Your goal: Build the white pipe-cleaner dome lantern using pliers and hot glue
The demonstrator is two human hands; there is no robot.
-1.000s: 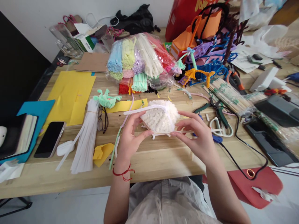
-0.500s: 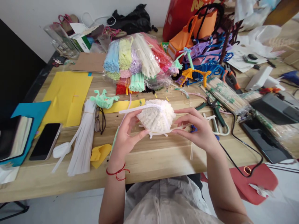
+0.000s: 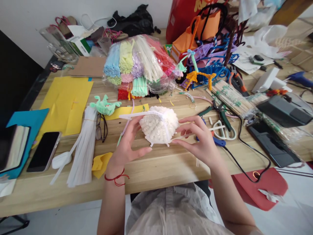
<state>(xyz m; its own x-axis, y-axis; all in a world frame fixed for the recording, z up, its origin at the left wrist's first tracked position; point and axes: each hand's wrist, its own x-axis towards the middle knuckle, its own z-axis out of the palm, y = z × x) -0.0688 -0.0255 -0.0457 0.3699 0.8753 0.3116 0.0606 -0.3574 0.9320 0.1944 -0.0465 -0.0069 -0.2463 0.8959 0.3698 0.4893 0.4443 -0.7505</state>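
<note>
I hold a white woven pipe-cleaner dome (image 3: 158, 125) over the wooden table (image 3: 156, 169). My left hand (image 3: 128, 143) cups its left side, fingers behind it and the thumb stretched out underneath. On the right, my right hand (image 3: 198, 138) pinches a loose white pipe-cleaner end (image 3: 179, 137) at the dome's lower edge. Another white pipe-cleaner strand (image 3: 133, 116) sticks out to the left from the dome's top.
A bundle of white pipe cleaners (image 3: 84, 150), glasses (image 3: 101, 127), a phone (image 3: 44, 151) and yellow paper (image 3: 66, 104) lie left. Bagged coloured pipe cleaners (image 3: 137, 65) sit behind. Pliers (image 3: 220, 112), white scissors (image 3: 223, 130), a black cable (image 3: 246, 153) and wooden skewers (image 3: 230, 96) lie right.
The dome and both hands have shifted slightly left in view. My left thumb has come off the dome's lower edge and now points out below it; the right hand keeps its pinch.
</note>
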